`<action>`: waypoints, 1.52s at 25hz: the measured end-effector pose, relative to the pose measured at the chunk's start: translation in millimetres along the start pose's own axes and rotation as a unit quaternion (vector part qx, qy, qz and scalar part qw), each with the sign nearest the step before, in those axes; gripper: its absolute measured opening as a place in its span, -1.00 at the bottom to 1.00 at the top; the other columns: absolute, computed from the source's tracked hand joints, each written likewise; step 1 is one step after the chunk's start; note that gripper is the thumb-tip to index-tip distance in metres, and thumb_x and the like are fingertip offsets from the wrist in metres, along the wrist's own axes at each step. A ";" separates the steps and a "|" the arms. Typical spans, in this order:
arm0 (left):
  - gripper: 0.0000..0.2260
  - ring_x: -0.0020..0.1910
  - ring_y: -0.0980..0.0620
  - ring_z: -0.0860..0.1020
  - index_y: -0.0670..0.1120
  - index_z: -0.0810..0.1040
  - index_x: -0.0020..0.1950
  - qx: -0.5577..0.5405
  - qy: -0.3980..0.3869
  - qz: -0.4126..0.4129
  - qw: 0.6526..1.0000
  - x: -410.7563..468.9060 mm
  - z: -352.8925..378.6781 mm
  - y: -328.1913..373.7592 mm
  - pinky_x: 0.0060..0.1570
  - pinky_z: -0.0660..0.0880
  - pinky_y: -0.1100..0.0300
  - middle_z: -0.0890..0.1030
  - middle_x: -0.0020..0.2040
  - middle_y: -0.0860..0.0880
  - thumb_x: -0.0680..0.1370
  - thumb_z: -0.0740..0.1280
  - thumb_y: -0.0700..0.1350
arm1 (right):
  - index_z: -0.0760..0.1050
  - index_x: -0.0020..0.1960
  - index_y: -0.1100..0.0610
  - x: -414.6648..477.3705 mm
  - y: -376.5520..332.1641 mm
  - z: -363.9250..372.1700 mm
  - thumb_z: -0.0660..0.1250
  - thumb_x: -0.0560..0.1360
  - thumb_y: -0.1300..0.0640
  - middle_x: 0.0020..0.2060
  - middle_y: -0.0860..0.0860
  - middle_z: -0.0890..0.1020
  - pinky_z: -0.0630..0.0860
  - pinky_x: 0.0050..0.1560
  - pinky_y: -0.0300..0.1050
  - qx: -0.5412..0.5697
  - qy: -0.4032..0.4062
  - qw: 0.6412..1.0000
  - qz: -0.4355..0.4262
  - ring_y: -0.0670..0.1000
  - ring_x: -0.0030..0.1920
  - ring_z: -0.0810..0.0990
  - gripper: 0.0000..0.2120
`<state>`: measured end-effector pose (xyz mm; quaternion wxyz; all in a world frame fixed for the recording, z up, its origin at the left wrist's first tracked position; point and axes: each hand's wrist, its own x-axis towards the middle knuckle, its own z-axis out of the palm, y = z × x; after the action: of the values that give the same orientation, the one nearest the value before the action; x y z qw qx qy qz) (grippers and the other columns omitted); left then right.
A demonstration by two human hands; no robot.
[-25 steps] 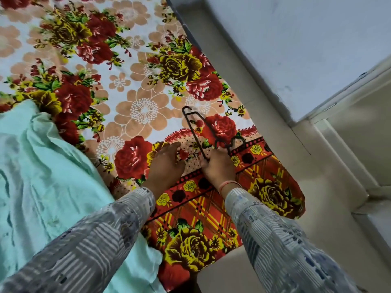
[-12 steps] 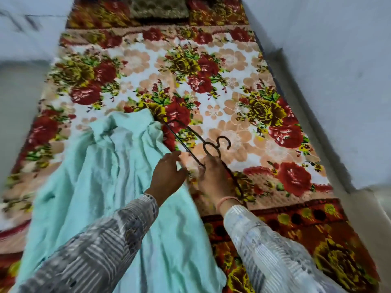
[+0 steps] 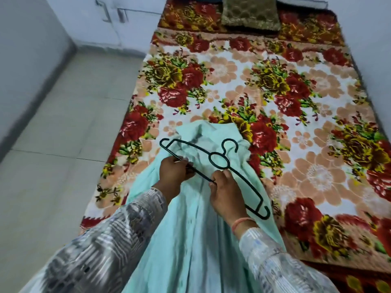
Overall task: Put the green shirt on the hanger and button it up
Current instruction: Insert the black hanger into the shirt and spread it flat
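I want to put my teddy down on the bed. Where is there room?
The flowered red and cream blanket lies bare right of the green shirt, and beyond its collar up to the brown-gold pillow. It is crowded where the left hand and right hand hold the thin black hanger over the shirt.

A bed (image 3: 317,166) fills the middle and the 3 o'clock side of the view. A thick, fuzzy blanket with big red, yellow and peach flowers on white (image 3: 224,66) covers all of it. The blanket has a dark red band along its edges. At the 12 o'clock end, a square brown-gold cushion with a bumpy pattern (image 3: 251,13) lies on the blanket. At the 6 o'clock end, a light green cloth shirt (image 3: 190,240) lies on the blanket. It is wrinkled, and its collar points to 12 o'clock. Its lower part runs out of view at 6 o'clock. The blanket's 9 o'clock edge meets a pale tiled floor (image 3: 63,144).
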<state>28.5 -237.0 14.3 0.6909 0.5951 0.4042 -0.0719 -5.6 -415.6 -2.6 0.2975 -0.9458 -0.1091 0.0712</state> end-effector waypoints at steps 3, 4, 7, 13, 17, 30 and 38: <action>-0.94 -0.14 -0.19 0.71 -0.21 0.50 0.08 -0.045 -0.023 -0.036 0.998 29.0 -26.2 14.9 -0.25 0.73 0.02 0.66 -0.01 -0.27 0.73 0.26 -0.30 | 0.56 0.06 0.14 17.0 -22.3 12.0 0.39 0.58 0.12 0.04 0.11 0.56 0.54 -0.03 0.07 -0.017 0.043 0.999 -0.010 0.22 0.02 0.59 -0.89; -0.94 -0.11 -0.20 0.71 -0.21 0.48 0.09 -0.058 -0.026 -0.039 0.997 36.7 -28.8 17.1 -0.25 0.73 0.02 0.65 -0.02 -0.26 0.73 0.24 -0.31 | 0.58 0.10 0.12 21.6 -25.6 12.1 0.41 0.57 0.06 0.08 0.10 0.59 0.51 0.03 0.08 -0.053 0.082 0.995 -0.006 0.20 0.08 0.58 -0.84; -0.93 -0.13 -0.18 0.70 -0.21 0.48 0.08 -0.061 -0.043 -0.043 0.996 51.4 -18.4 21.3 -0.19 0.74 -0.02 0.64 -0.08 -0.23 0.72 0.23 -0.33 | 0.55 0.20 0.12 30.5 -33.3 2.6 0.46 0.55 0.02 0.15 0.12 0.57 0.49 0.09 0.11 -0.083 0.183 0.979 0.035 0.20 0.16 0.54 -0.72; -0.93 -0.28 -0.12 0.70 -0.23 0.50 0.07 -0.007 -0.080 -0.068 0.995 75.2 3.0 15.3 -0.26 0.74 0.01 0.65 -0.12 -0.21 0.72 0.24 -0.31 | 0.55 0.32 0.11 65.8 -10.5 -36.8 0.42 0.59 -0.11 0.25 0.16 0.62 0.51 0.16 0.10 -0.125 0.164 0.970 0.128 0.24 0.24 0.59 -0.59; -0.69 -0.21 -0.13 0.75 -0.28 0.61 0.12 0.095 -0.081 -0.007 0.992 93.4 8.3 8.9 -0.09 0.74 -0.06 0.75 -0.04 -0.26 0.66 0.44 -0.01 | 0.55 -0.13 -0.03 80.6 7.2 -43.7 0.32 0.69 -0.01 -0.22 -0.04 0.72 0.60 -0.15 -0.16 0.075 0.039 0.976 0.203 0.04 -0.13 0.80 -0.77; -0.92 -0.25 -0.07 0.55 0.00 0.61 -0.26 0.168 0.055 0.131 0.976 129.5 8.4 40.7 -0.19 0.46 0.13 0.62 -0.27 0.01 0.44 0.43 -0.09 | 0.68 0.10 -0.06 118.5 50.5 -101.8 0.29 0.66 -0.12 -0.05 0.10 0.76 0.61 -0.09 0.01 -0.123 -0.008 0.976 0.179 0.24 -0.01 0.72 -0.77; -0.77 -0.38 -0.11 0.61 -0.19 0.71 -0.08 0.256 -0.235 0.081 0.934 95.6 16.5 65.8 -0.27 0.56 0.03 0.68 -0.32 -0.03 0.63 0.44 -0.04 | 0.67 0.10 -0.01 222.6 -15.4 -11.6 0.27 0.60 -0.05 0.06 0.10 0.75 0.61 0.00 0.03 -0.031 -0.114 0.990 0.076 0.23 0.09 0.69 -0.77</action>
<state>137.9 -196.5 2.4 0.5937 0.7489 0.1486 -0.2540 209.2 -354.2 0.1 0.2470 -0.9459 -0.0719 0.1979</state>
